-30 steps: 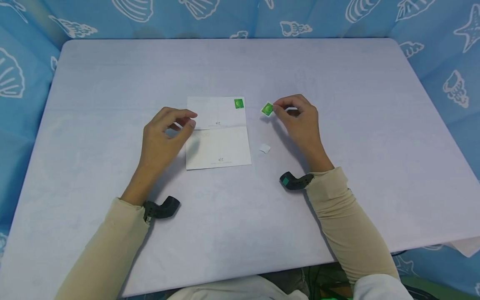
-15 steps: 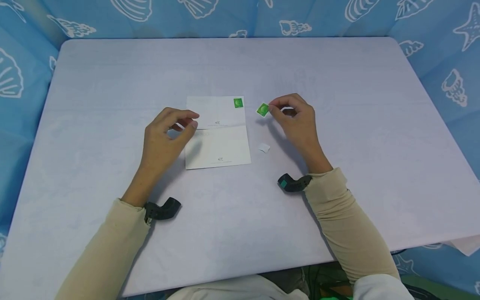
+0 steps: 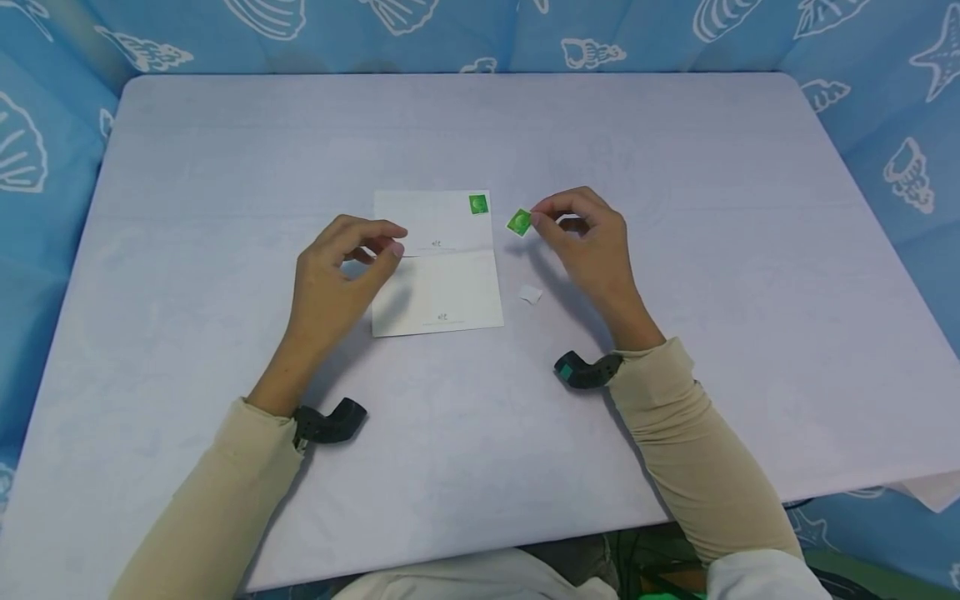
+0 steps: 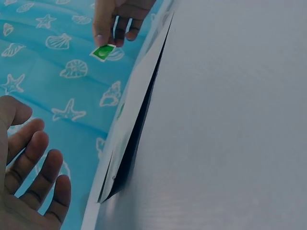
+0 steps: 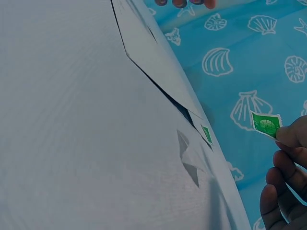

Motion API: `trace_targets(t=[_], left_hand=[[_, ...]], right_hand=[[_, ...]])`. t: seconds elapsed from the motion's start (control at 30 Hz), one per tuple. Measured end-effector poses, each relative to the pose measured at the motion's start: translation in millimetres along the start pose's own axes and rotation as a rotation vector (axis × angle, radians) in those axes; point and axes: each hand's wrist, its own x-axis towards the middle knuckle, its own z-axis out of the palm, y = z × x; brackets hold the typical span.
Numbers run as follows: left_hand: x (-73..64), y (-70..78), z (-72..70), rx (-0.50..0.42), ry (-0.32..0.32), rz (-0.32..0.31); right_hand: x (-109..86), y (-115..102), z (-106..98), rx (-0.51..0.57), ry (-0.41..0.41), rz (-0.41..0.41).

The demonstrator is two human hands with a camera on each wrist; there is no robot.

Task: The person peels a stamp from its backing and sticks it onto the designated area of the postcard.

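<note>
Between thumb and forefinger my right hand (image 3: 588,237) pinches a green postage stamp (image 3: 519,222) with a white border, held above the table just right of two white envelopes. The far envelope (image 3: 420,218) has a green stamp (image 3: 478,204) at its upper right corner; the near envelope (image 3: 450,292) overlaps its lower part and shows no stamp. My left hand (image 3: 337,271) hovers over the envelopes' left side, fingers loosely bent, holding nothing. In the right wrist view the pinched stamp (image 5: 266,124) is seen at thumb and fingertip. The left wrist view shows the left fingers (image 4: 48,175) apart and bare.
A small curled scrap of white paper (image 3: 530,295) lies right of the near envelope. The white-covered table (image 3: 712,208) stretches around everything. A blue curtain with shell prints (image 3: 510,33) hangs behind and at both sides.
My right hand has moved slightly left with the stamp, closer to the envelopes. My left hand has drifted slightly right. The envelopes and paper scrap stay in place.
</note>
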Motion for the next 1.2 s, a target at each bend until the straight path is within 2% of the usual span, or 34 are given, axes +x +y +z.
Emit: trace_targets(t=[0.13,0.17,0.37,0.47,0.7,0.83,0.93,1.13,1.2], left_hand=[[0.0,-12.4,2.3,0.0,0.0,0.005],[-0.1,-11.0,2.4,0.0,0.0,0.005],[-1.0,17.8,-1.1,-0.015,-0.01,-0.015],[-1.4,22.5,-1.5,-0.019,-0.015,-0.016],[-0.8,-8.8,5.4,-0.011,-0.014,-0.002],[-0.5,-13.6,6.3,-0.016,-0.017,0.005],[-1.0,-6.1,5.3,-0.014,-0.022,0.005],[-2.1,23.6,0.3,-0.021,-0.028,-0.005],[-2.3,28.7,-0.5,-0.019,-0.031,-0.01]], right_hand=[[-0.7,-2.3,1.4,0.019,-0.016,-0.01],[-1.0,-3.2,1.7,0.022,-0.018,-0.012],[-2.9,-6.8,3.2,0.027,-0.03,-0.022],[-3.2,-7.7,3.8,0.031,-0.033,-0.031],[-4.0,-9.4,5.4,0.045,-0.044,-0.036],[-4.8,-10.5,6.6,0.05,-0.053,-0.043],[-5.4,-11.4,7.5,0.044,-0.058,-0.049],[-6.2,-12.7,9.2,0.035,-0.064,-0.055],[-6.4,-13.3,9.6,0.033,-0.065,-0.056]])
